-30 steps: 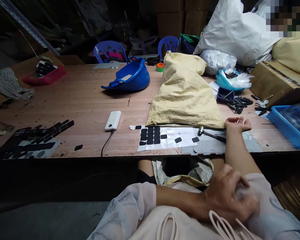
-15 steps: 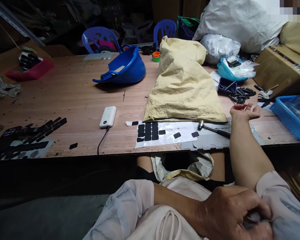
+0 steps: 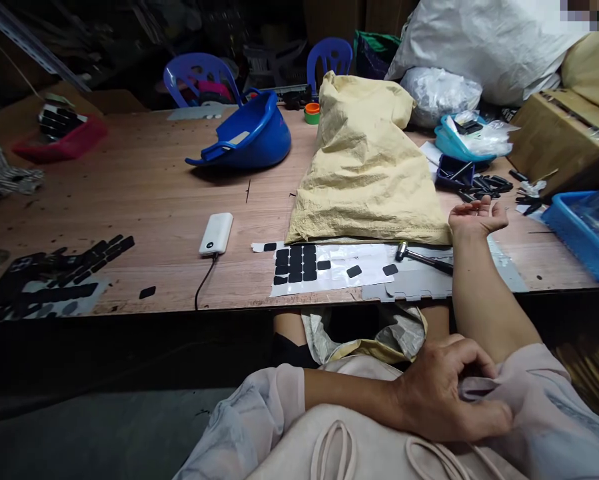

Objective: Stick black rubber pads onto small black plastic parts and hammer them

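My left hand (image 3: 446,390) reaches across my lap to the right forearm, its fingers and thumb closed around the loose fabric of my right sleeve (image 3: 534,393). My right hand (image 3: 479,217) is raised over the table's right part, palm up, with loosely bent fingers apart and nothing in them. Left of that forearm lies a small hammer (image 3: 422,256), its handle end hidden behind the arm. Beside it is a white backing sheet (image 3: 339,279) with rows of black rounded pads (image 3: 296,263). A large cream sack (image 3: 369,173) lies just behind the sheet.
A white power bank (image 3: 216,233) with a cable lies left of the sheet. Farther back is a tilted blue basin (image 3: 259,137). More black pads (image 3: 86,267) are at far left. Black parts (image 3: 489,185), a blue tray (image 3: 579,233) and a cardboard box (image 3: 564,133) are at right.
My left hand has moved up and slightly left along with the sleeve fabric. My right hand has shifted a little left and up, its fingers more raised.
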`<state>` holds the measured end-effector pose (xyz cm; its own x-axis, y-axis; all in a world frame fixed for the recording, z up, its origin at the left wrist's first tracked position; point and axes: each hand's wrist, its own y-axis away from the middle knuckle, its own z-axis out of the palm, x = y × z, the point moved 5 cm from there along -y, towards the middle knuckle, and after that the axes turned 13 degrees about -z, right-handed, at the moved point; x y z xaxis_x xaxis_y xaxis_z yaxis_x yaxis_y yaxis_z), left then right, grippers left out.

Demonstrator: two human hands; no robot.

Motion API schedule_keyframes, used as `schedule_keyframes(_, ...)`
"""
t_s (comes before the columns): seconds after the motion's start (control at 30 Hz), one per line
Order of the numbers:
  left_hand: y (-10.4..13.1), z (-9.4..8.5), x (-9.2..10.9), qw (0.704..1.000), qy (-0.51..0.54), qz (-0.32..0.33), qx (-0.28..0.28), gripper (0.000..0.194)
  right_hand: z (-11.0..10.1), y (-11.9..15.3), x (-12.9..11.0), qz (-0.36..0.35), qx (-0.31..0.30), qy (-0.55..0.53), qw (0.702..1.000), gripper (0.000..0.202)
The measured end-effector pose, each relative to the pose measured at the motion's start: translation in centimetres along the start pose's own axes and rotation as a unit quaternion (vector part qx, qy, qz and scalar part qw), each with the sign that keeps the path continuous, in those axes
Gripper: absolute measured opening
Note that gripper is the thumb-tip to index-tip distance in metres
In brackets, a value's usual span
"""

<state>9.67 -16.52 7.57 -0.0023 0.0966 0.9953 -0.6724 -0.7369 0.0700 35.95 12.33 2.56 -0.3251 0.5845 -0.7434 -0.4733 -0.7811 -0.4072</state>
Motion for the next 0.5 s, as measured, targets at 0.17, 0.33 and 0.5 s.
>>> schedule_keyframes(0.17,-4.0,-7.6,-2.9,0.985,-0.094,-0.040,0.141,0.014,1.5,4.6,-1.6,0.040,-0.008,0.156,0.987,0.029)
schedule_keyframes(0.33,-7.3,-20.4,-5.2,0.879,-0.341,-0.140,0.304,0.016,2.0,13.4,-2.8,-0.070,-0.280,0.550,0.784,0.029)
schedule_keyframes(0.5,-8.1,-27.2,-5.6,0.771,-0.501,-0.201,0.338,0.034,1.1,17.3,-2.3,-0.199,-0.328,0.686,0.618,0.032)
